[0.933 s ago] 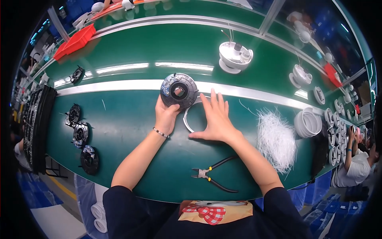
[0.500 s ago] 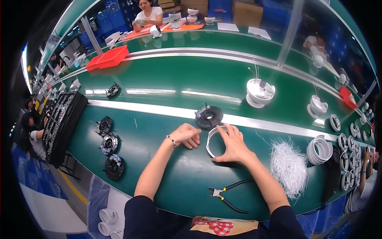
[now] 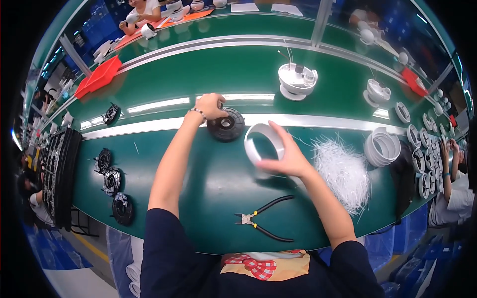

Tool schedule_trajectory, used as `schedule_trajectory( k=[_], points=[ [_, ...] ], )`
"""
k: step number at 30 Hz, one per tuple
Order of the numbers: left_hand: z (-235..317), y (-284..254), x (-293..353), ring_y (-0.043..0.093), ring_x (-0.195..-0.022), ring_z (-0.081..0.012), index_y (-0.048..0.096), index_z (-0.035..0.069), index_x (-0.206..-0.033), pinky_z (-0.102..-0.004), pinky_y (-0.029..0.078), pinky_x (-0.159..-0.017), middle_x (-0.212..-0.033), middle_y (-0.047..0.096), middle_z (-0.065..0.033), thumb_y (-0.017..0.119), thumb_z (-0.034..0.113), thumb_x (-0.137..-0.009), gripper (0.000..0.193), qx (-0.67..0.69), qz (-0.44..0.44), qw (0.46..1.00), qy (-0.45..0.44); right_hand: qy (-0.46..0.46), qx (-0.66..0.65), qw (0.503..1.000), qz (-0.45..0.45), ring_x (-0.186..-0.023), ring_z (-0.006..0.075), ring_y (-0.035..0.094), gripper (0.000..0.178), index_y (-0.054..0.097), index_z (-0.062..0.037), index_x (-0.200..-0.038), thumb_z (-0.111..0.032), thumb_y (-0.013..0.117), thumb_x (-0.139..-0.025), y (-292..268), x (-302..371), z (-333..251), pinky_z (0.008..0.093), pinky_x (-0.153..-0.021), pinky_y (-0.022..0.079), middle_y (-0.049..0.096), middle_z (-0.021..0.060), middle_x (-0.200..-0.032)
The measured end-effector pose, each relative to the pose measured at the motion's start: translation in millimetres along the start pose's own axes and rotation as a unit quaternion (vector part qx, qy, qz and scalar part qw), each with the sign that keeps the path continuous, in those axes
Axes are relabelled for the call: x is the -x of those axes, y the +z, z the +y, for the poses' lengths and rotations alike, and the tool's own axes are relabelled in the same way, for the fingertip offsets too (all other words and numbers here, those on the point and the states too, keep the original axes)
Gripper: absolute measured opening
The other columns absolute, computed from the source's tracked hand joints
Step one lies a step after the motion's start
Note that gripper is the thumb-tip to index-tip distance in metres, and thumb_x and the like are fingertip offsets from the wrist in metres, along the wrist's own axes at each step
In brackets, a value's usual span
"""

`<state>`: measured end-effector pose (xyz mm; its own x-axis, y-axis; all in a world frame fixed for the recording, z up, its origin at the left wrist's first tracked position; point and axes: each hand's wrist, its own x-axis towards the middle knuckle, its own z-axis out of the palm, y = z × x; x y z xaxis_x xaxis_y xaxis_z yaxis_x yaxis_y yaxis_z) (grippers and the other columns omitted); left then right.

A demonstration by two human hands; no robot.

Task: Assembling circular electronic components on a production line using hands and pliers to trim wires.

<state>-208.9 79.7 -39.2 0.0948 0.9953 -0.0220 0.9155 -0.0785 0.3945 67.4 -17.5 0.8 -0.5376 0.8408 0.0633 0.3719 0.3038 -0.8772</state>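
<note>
My left hand (image 3: 210, 107) reaches to the far side of the bench, its fingers closed on the upper edge of a round black plastic disc (image 3: 232, 131) with a hole in its middle. The disc lies by the pale strip that crosses the bench. In my right hand (image 3: 292, 160) is a wide white plastic ring (image 3: 271, 133), tilted and held between thumb and fingers above the green surface. Part of its rim is hidden by the hand. Diagonal cutters (image 3: 247, 218) with black and yellow handles lie spread nearer to me.
White trimmed strips (image 3: 343, 174) are heaped right of my right arm, beside stacked white rings (image 3: 381, 150). Black round parts (image 3: 112, 181) lie at left, near a stack of black trays (image 3: 60, 179). A white domed unit with wires (image 3: 298, 82) stands beyond the strip; co-workers sit around.
My left hand has moved forward from beside the white ring to the black disc and taken hold of its edge. My right hand still holds the ring, now tilted differently. The whole view has shifted.
</note>
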Motion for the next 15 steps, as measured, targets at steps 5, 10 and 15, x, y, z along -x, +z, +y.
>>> schedule_trajectory(
  k=[5, 10, 15],
  points=[
    [8.6, 6.8, 34.1, 0.058, -0.077, -0.018, 0.057, -0.003, -0.097, -0.0284, 0.046, -0.07, -0.083, 0.06, -0.0099, 0.057, 0.01, -0.068, 0.032, 0.381, 0.046, 0.923, -0.02, 0.099, -0.448, 0.883, 0.102, -0.12, 0.0249, 0.033, 0.082, 0.022, 0.0024, -0.13, -0.026, 0.069, -0.069, 12.0, -6.2, 6.2, 0.0336, -0.095, 0.031, 0.03, 0.0192, -0.13],
    [69.3, 46.6, 76.5, 0.057, -0.086, -0.018, 0.045, -0.004, -0.101, -0.0291, 0.045, -0.075, -0.095, 0.055, -0.011, 0.05, -0.008, -0.071, 0.031, 0.765, 0.205, 0.602, -0.103, 0.134, -0.515, 0.837, 0.125, -0.112, 0.0214, 0.039, 0.087, 0.016, 0.002, -0.131, -0.032, 0.068, -0.07, 27.1, -22.2, 11.2, 0.0351, -0.088, 0.037, 0.035, 0.0157, -0.124],
    [104.8, 52.4, 111.6, 0.048, -0.103, -0.0227, 0.038, 0.002, -0.117, -0.0389, 0.041, -0.085, -0.111, 0.049, -0.0112, 0.045, -0.005, -0.072, 0.047, 0.829, 0.067, 0.553, -0.045, 0.049, -0.373, 0.911, 0.171, -0.121, 0.0265, 0.03, 0.1, 0.012, 0.0079, -0.13, -0.024, 0.077, -0.061, 33.6, -26.6, -3.8, 0.0321, -0.098, 0.027, 0.021, 0.0243, -0.133]
  ],
)
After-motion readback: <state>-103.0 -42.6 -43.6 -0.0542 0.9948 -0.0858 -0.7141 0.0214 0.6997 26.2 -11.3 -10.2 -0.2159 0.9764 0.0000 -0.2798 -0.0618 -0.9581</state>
